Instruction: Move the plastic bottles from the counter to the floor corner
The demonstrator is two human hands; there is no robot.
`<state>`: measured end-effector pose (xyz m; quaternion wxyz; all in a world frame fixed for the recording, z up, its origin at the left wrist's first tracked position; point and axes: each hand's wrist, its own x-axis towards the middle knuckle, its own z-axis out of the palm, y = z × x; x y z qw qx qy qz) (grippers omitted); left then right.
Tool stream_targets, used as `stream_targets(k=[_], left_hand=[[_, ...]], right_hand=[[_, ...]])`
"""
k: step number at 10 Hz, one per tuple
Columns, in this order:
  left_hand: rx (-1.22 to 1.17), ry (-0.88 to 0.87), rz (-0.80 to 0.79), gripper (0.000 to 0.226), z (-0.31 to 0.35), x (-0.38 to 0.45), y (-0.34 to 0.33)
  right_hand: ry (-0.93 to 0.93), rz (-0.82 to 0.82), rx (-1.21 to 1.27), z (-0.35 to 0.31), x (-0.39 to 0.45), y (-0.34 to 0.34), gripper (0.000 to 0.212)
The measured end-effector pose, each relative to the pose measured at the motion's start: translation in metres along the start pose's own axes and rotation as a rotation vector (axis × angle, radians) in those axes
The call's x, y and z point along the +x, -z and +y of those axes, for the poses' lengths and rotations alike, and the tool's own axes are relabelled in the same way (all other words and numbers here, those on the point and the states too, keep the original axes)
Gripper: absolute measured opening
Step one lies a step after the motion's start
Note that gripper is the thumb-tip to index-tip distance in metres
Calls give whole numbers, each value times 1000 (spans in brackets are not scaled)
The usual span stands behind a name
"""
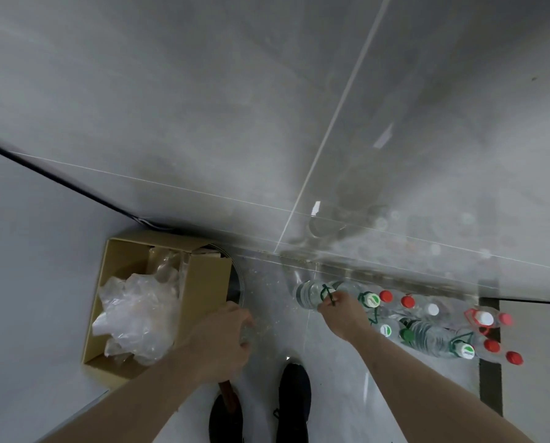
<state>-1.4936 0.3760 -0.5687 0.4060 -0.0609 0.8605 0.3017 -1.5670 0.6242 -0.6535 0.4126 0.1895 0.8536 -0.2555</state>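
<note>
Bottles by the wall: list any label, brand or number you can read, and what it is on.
None is readable.
White caps with green marks: logo print, too blurred.
Label on the bottle the right hand grips: too small.
Cardboard box: no print visible.

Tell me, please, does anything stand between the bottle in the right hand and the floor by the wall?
Nothing visible does. The right hand holds the bottle over bare floor beside the standing bottles, right of the cardboard box.
</note>
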Motion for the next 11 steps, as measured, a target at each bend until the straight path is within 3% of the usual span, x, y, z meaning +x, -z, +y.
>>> stream_targets(k=[5,6,7,11], left_hand=[[-3,-66,77,30,-8,16,-1],[-18,-47,68,27,-14,9,-1],[-26,-33,80,25,-18,2,-2],[-42,-39,85,31,-6,-49,2]], right_hand=[[-9,57,17,-1,0,-2,10],[5,34,23,0,-1,-7,21],[13,3,48,-3,-3,-11,46],[60,50,5,19,-77,-14,62]])
